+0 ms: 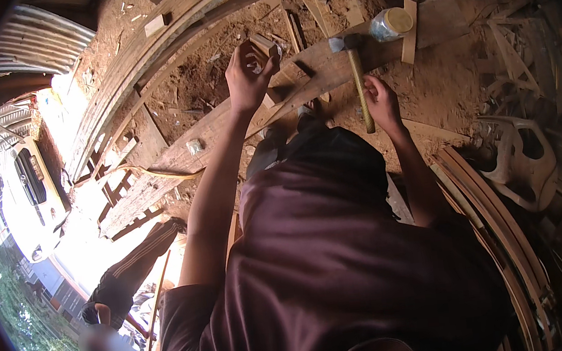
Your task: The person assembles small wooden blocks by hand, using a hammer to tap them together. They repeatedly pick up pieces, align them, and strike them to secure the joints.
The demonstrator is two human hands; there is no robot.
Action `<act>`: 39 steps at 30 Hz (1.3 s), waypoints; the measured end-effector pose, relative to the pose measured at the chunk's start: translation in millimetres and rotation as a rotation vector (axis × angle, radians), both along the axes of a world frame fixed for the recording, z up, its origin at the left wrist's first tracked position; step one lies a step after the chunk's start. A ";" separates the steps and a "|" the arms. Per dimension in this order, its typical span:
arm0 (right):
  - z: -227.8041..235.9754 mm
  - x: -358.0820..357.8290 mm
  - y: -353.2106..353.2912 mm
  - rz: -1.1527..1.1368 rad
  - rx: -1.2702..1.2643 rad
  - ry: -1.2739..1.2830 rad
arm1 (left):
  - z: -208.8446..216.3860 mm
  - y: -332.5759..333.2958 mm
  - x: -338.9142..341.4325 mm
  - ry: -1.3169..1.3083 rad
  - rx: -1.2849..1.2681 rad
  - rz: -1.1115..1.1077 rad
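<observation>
My left hand [248, 79] is raised over the long plank, thumb and fingers curled round a small wooden block [263, 44]. The fingers hide part of that block. To the right, my right hand [383, 101] is at a hammer [358, 85] with a yellowish handle and a dark metal head. Its fingers are bent against the handle, their tips partly hidden. The hammer's head is over the plank and its handle points back toward me. Beyond my right hand, a clear jar [390, 24] with a pale yellow lid lies on the plank.
A long wooden plank [443, 21] crosses in front of me, with a short wooden strip [409, 32] across it. Curved boards [499, 235] lean at my right beside a pale plastic shell [522, 160]. Scraps litter the dirt floor. Another person [123, 274] and a white vehicle [29, 195] are at left.
</observation>
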State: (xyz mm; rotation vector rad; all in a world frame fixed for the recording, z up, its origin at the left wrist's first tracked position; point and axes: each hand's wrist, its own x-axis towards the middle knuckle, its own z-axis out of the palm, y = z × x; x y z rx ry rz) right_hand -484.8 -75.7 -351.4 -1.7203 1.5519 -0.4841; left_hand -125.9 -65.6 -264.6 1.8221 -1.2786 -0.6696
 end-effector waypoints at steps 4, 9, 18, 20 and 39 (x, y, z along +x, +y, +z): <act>-21.1 54.2 -11.8 0.226 -0.025 -0.142 | -8.9 -4.2 -5.1 0.086 0.005 0.031; -53.5 120.0 -27.4 -0.078 0.730 -0.474 | -15.0 8.3 3.2 0.012 0.054 0.055; -52.7 141.6 -30.2 0.008 0.718 -0.454 | -11.5 40.6 23.7 0.005 0.072 0.168; -48.0 141.1 -29.2 -0.047 0.737 -0.555 | -7.5 42.6 22.3 -0.001 0.066 0.186; -9.5 142.3 -19.7 0.001 0.609 -0.754 | -1.4 49.2 15.2 0.328 0.029 0.138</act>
